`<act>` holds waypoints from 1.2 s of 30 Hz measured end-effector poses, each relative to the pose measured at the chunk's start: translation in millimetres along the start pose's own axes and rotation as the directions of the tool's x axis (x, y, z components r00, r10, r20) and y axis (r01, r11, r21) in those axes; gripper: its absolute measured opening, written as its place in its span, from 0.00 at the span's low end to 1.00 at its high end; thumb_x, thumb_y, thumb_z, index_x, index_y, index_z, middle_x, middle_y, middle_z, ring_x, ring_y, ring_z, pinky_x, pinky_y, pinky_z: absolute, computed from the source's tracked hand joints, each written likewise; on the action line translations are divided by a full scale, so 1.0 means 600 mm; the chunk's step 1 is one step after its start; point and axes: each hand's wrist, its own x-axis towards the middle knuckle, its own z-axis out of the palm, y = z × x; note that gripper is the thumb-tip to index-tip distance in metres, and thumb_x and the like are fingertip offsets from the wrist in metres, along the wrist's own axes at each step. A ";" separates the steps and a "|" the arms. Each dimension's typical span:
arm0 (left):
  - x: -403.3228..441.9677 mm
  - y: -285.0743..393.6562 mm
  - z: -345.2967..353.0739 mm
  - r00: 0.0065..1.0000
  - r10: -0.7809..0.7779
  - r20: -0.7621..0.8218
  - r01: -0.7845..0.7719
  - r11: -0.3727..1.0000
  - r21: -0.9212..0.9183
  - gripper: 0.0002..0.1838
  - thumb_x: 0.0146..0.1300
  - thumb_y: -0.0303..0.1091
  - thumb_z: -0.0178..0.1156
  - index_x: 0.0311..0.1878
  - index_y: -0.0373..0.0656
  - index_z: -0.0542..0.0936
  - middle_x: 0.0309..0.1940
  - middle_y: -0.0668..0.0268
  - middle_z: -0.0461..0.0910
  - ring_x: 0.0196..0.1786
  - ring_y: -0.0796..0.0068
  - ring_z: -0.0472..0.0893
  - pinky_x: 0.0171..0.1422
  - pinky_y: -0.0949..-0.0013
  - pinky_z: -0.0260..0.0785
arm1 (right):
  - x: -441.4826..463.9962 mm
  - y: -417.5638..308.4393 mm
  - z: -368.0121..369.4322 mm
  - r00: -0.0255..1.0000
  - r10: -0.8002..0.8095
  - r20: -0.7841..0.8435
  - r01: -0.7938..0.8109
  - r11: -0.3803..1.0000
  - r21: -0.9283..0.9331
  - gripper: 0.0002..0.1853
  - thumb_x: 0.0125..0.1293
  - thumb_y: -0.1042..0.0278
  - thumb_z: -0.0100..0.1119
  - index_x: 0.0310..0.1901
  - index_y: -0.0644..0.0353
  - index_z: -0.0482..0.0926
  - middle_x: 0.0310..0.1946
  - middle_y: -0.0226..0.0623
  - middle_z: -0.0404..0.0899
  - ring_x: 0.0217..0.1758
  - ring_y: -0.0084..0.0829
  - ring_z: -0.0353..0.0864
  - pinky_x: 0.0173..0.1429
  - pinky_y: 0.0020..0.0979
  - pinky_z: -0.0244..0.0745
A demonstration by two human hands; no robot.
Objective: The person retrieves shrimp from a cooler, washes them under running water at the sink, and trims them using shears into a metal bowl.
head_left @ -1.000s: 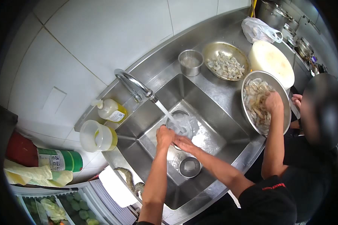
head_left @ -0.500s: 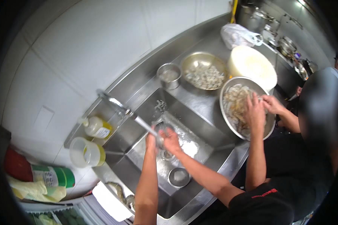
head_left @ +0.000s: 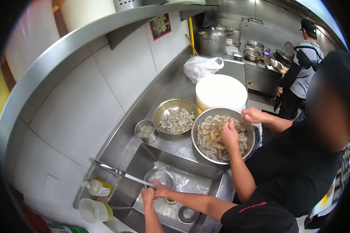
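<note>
My left hand point(head_left: 147, 196) and my right hand point(head_left: 162, 190) are close together over the sink, under the water stream from the tap point(head_left: 112, 169). Both look closed, with fingers curled inward; whatever lies between them is too small and blurred to name. Just beyond them, a round, greyish bowl-like thing point(head_left: 159, 176) sits in the sink point(head_left: 200, 182), blurred by the water. I cannot tell whether my fingers touch it. Closer to me in the sink stands a small metal cup point(head_left: 188, 214) with pale contents.
A co-worker's hands point(head_left: 230, 134) work over a large bowl of shrimp point(head_left: 210, 158). Behind the sink are a bowl of peeled shrimp point(head_left: 177, 120), a metal cup point(head_left: 146, 131), a white tub point(head_left: 221, 93) and a plastic bag point(head_left: 202, 69). Soap bottle point(head_left: 99, 188) and plastic container point(head_left: 94, 211) stand left.
My view has tilted up, bringing the shelf and kitchen behind into sight. My hands stay under the running water, their fingers drawn in closer. The co-worker's hands have lifted and moved apart over the bowl.
</note>
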 end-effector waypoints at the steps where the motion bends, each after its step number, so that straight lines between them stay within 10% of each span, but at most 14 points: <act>1: 0.007 0.008 -0.014 1.000 0.007 0.002 -0.007 1.000 0.009 0.17 0.50 0.25 0.45 0.40 0.20 0.72 0.25 0.46 0.77 0.16 0.59 0.78 0.11 0.63 0.68 | -0.008 -0.020 -0.018 0.916 0.060 0.397 -0.170 0.954 0.248 0.26 0.66 0.47 0.42 0.60 0.51 0.72 0.65 0.44 0.65 0.63 0.44 0.69 0.67 0.41 0.60; 5: 0.013 0.066 -0.045 0.998 -0.048 0.031 0.033 0.922 0.386 0.15 0.46 0.23 0.46 0.34 0.22 0.76 0.23 0.49 0.77 0.16 0.60 0.77 0.13 0.62 0.66 | -0.039 0.005 -0.029 0.881 -0.094 0.464 0.061 0.994 0.087 0.27 0.67 0.45 0.42 0.60 0.54 0.71 0.63 0.46 0.67 0.63 0.46 0.69 0.69 0.40 0.57; 7: 0.045 0.053 -0.034 0.996 -0.055 0.072 -0.010 0.725 0.689 0.15 0.47 0.34 0.51 0.26 0.27 0.78 0.18 0.49 0.78 0.18 0.58 0.79 0.28 0.60 0.73 | -0.029 0.019 0.009 0.995 0.056 0.079 -0.052 0.998 -0.047 0.29 0.67 0.41 0.39 0.59 0.52 0.71 0.62 0.47 0.67 0.64 0.45 0.67 0.70 0.41 0.55; 8: 0.084 0.018 -0.034 0.996 -0.051 0.075 -0.015 0.722 0.692 0.15 0.47 0.34 0.51 0.26 0.27 0.78 0.18 0.49 0.78 0.18 0.58 0.79 0.28 0.60 0.73 | -0.003 -0.006 -0.010 0.903 0.015 0.429 -0.102 0.978 0.181 0.33 0.66 0.37 0.37 0.63 0.51 0.69 0.64 0.48 0.66 0.69 0.45 0.61 0.73 0.40 0.51; 10: 0.156 -0.070 -0.041 0.543 0.693 0.474 -0.618 -0.052 0.785 0.18 0.49 0.40 0.51 0.20 0.32 0.79 0.17 0.52 0.78 0.19 0.62 0.80 0.32 0.62 0.74 | -0.046 -0.053 -0.029 0.917 0.071 0.392 -0.249 0.871 0.424 0.34 0.66 0.36 0.36 0.65 0.50 0.66 0.64 0.48 0.65 0.71 0.45 0.57 0.73 0.40 0.49; 11: 0.146 -0.053 -0.035 0.541 0.695 0.473 -0.620 -0.050 0.783 0.18 0.49 0.40 0.51 0.20 0.32 0.79 0.17 0.52 0.78 0.19 0.62 0.80 0.32 0.62 0.74 | -0.060 -0.067 -0.041 0.920 0.129 0.370 -0.352 0.687 0.636 0.35 0.65 0.35 0.35 0.67 0.49 0.63 0.65 0.48 0.64 0.73 0.45 0.53 0.74 0.41 0.47; 13: 0.094 0.026 -0.034 0.990 0.057 0.127 -0.131 0.693 0.709 0.23 0.52 0.46 0.51 0.21 0.32 0.80 0.17 0.53 0.78 0.22 0.63 0.80 0.35 0.62 0.74 | -0.065 -0.057 -0.066 0.920 0.112 0.374 -0.275 0.867 0.416 0.35 0.63 0.38 0.42 0.67 0.49 0.62 0.65 0.47 0.64 0.73 0.46 0.52 0.74 0.42 0.46; 15: 0.035 0.081 -0.027 0.998 -0.001 0.064 -0.042 0.741 0.671 0.25 0.54 0.49 0.52 0.26 0.30 0.80 0.18 0.53 0.78 0.24 0.64 0.81 0.36 0.61 0.74 | -0.076 -0.047 -0.086 0.917 0.086 0.391 -0.052 0.994 -0.098 0.37 0.59 0.45 0.54 0.69 0.47 0.60 0.67 0.45 0.62 0.74 0.47 0.50 0.75 0.45 0.45; 20: 0.028 0.081 0.006 0.999 -0.029 -0.028 0.041 0.774 0.631 0.30 0.56 0.54 0.58 0.41 0.29 0.79 0.27 0.56 0.81 0.29 0.66 0.81 0.40 0.60 0.73 | -0.045 -0.033 -0.033 0.994 0.111 0.006 -0.100 0.862 0.497 0.16 0.51 0.57 0.64 0.36 0.60 0.81 0.33 0.46 0.82 0.39 0.44 0.81 0.43 0.40 0.74; 23: 0.071 0.024 0.015 0.946 0.324 -0.033 -0.322 0.945 0.052 0.32 0.57 0.58 0.59 0.47 0.34 0.78 0.35 0.60 0.81 0.37 0.66 0.81 0.45 0.59 0.72 | -0.011 -0.039 -0.024 0.938 0.304 -0.166 -0.122 0.738 0.664 0.17 0.49 0.57 0.65 0.32 0.63 0.79 0.31 0.50 0.81 0.36 0.47 0.82 0.42 0.42 0.73; 25: 0.074 -0.005 0.001 0.987 0.043 0.156 0.039 0.873 -0.486 0.33 0.59 0.63 0.56 0.48 0.38 0.78 0.42 0.61 0.79 0.45 0.65 0.79 0.52 0.57 0.69 | -0.006 -0.059 -0.055 0.862 0.456 -0.222 -0.167 0.669 0.724 0.13 0.49 0.63 0.70 0.31 0.61 0.79 0.27 0.38 0.79 0.32 0.24 0.75 0.38 0.34 0.70; 27: 0.049 -0.018 0.008 0.969 -0.179 0.169 0.246 0.748 -0.616 0.35 0.58 0.65 0.54 0.50 0.37 0.77 0.43 0.60 0.79 0.49 0.62 0.78 0.53 0.57 0.71 | -0.010 -0.080 -0.076 0.867 0.424 -0.261 -0.135 0.706 0.696 0.18 0.50 0.58 0.68 0.39 0.60 0.80 0.32 0.41 0.81 0.38 0.31 0.79 0.43 0.35 0.72; 31: 0.000 -0.025 0.024 0.990 0.082 0.117 0.019 0.733 -0.680 0.22 0.60 0.47 0.59 0.53 0.46 0.71 0.42 0.61 0.75 0.46 0.66 0.78 0.45 0.60 0.76 | -0.039 -0.092 -0.084 0.991 0.126 -0.047 -0.120 0.987 0.110 0.20 0.54 0.56 0.62 0.47 0.56 0.78 0.44 0.44 0.81 0.50 0.45 0.78 0.51 0.42 0.73; 36: -0.017 -0.060 -0.027 0.992 -0.126 0.022 0.116 0.823 -0.556 0.15 0.62 0.30 0.52 0.50 0.33 0.69 0.36 0.54 0.77 0.34 0.62 0.81 0.28 0.57 0.78 | -0.029 -0.053 -0.081 0.863 -0.170 0.476 0.189 0.982 0.009 0.30 0.60 0.37 0.46 0.55 0.52 0.76 0.55 0.41 0.76 0.56 0.44 0.75 0.62 0.43 0.66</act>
